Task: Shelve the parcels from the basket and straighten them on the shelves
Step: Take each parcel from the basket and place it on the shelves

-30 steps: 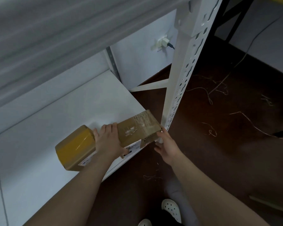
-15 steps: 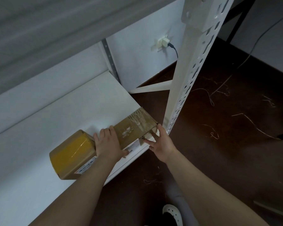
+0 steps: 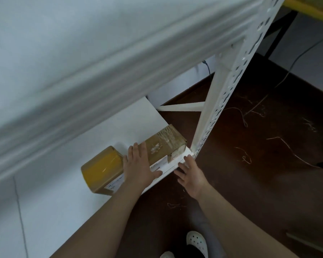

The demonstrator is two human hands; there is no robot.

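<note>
Lower shelf [image 3: 119, 125], corner by the post [image 3: 213, 118].

- Parcel [image 3: 162, 144]: one brown box, lying flat on the lower shelf. Its clear-taped end is just beside the foot of the post and its yellow-taped end points away from the post. The long side runs roughly along the shelf's front edge, and a narrow strip of bare board shows in front of it near the post.
- Left hand [image 3: 138, 164]: palm down on top of the parcel, about mid-length, on the far side from the post. Fingers straight and together, thumb over the front face. It presses rather than grasps.
- Right hand [image 3: 191, 175]: fingers spread and loose, holding nothing. The fingertips [image 3: 186, 158] are at the shelf's front edge, right by the foot of the post. Cannot tell whether they touch the board.
- Upper shelf [image 3: 82, 62]: only its blurred front lip is in view, so its contents cannot be seen.
- Basket: not in view.

Judgement on progress: this parcel is shelved. The step in hand looks like the straightening, squaring the box to the front edge near the post. No other parcel shows on the visible board away from the post, so this is probably an early item for this level. How many remain in the basket cannot be told.
</note>
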